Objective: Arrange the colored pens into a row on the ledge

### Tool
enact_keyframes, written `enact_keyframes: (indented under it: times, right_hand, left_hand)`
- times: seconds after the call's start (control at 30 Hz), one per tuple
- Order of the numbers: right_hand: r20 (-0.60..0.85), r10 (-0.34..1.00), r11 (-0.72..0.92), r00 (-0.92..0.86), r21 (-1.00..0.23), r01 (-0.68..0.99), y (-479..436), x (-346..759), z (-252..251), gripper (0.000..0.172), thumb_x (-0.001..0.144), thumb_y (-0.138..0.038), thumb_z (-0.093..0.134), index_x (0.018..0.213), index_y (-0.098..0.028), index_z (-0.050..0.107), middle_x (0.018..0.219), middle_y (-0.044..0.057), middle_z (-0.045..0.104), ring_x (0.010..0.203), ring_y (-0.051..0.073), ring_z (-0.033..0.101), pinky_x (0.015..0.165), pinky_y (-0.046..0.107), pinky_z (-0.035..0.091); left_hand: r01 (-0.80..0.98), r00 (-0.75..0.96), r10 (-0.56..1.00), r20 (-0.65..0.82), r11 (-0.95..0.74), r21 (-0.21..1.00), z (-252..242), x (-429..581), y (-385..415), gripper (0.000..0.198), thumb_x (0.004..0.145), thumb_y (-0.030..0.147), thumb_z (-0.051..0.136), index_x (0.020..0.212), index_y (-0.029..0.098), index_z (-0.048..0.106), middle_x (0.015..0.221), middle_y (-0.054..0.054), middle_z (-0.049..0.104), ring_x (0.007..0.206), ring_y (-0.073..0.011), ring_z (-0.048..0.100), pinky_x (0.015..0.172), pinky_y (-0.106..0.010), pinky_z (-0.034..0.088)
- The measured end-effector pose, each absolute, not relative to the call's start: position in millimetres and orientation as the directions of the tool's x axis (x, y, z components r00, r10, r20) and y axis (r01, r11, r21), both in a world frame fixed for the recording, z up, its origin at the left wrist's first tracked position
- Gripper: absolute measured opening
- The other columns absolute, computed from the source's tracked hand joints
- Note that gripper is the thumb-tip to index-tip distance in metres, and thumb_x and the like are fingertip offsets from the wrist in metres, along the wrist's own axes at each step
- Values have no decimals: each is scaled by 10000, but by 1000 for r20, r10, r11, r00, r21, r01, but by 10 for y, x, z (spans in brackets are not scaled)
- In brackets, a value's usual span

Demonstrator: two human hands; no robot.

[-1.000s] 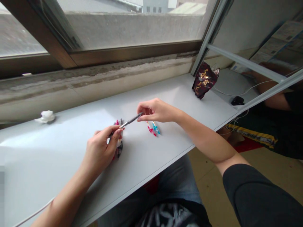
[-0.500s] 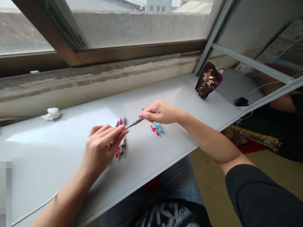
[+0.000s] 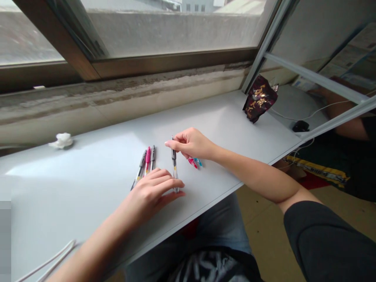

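The clear-barrelled pen (image 3: pixel 175 169) extends between both hands over the desk (image 3: pixel 58 188). Judged light, stiff, smooth and prone to roll; its dark section (image 3: pixel 174 154) appears the surer hold. The right hand (image 3: pixel 192 143) pinches its upper end. The left hand (image 3: pixel 158 190) has thumb and forefinger slightly parted at the lower end; firm contact cannot be confirmed.

Daylight enters through the window (image 3: pixel 176 35), laying a whitish glare on the desk (image 3: pixel 96 168) just below it. Right of the window, the space behind the metal rail (image 3: pixel 311 75) is dim. Farthest from the window, the wide lens stretches the dark sleeve (image 3: pixel 320 231); below its left side, grey blocks (image 3: pixel 5 239) mask the picture.
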State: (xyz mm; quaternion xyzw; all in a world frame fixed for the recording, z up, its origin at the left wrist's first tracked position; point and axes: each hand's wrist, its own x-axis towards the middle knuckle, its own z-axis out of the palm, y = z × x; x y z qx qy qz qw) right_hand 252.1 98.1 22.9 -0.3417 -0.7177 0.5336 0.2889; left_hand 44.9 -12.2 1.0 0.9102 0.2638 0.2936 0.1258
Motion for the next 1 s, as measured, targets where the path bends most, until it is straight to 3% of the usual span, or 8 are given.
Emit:
enact_keyframes:
  times: [0.27, 0.7, 0.87, 1.0]
  right_hand:
    - [114, 808, 369, -578, -863, 344, 965, 2550, 265, 511, 1027, -428, 648, 599, -186, 510, 504, -29, 604, 479, 68, 503, 598, 235, 405]
    - [100, 810, 361, -577, -861, 357, 1001, 2563, 294, 474, 1040, -389, 613, 621, -178, 542, 526, -18, 629, 499, 72, 522, 615, 239, 412]
    - [117, 812, 366, -573, -865, 343, 1016, 2573, 266, 463, 1037, -421, 631, 651, -173, 566, 525, -25, 626, 498, 71, 522, 610, 239, 411]
    - [99, 800, 313, -591, -910, 271, 1027, 2575, 246, 499, 1030, -493, 651, 655, -179, 551, 541, -22, 637, 494, 70, 537, 585, 235, 422]
  left_hand:
    - [466, 677, 613, 408, -785, 407, -10, 425, -125, 52, 1082, 206, 639, 1039, 201, 668, 876, -32, 708, 822, -192, 622, 763, -310, 488]
    - [464, 671, 659, 341, -732, 499, -28, 397, -110, 72, 1080, 212, 630, 1135, 214, 675, 976, -50, 714, 907, -204, 638, 782, -312, 516]
    - [471, 656, 654, 377, -745, 473, 0, 412, -118, 93, 1096, 192, 587, 1050, 209, 666, 890, -32, 694, 829, -188, 615, 743, -304, 503]
    - [484, 647, 643, 410, -762, 432, 22, 439, -139, 70, 1091, 214, 607, 1118, 201, 671, 933, -55, 715, 847, -202, 631, 757, -316, 511]
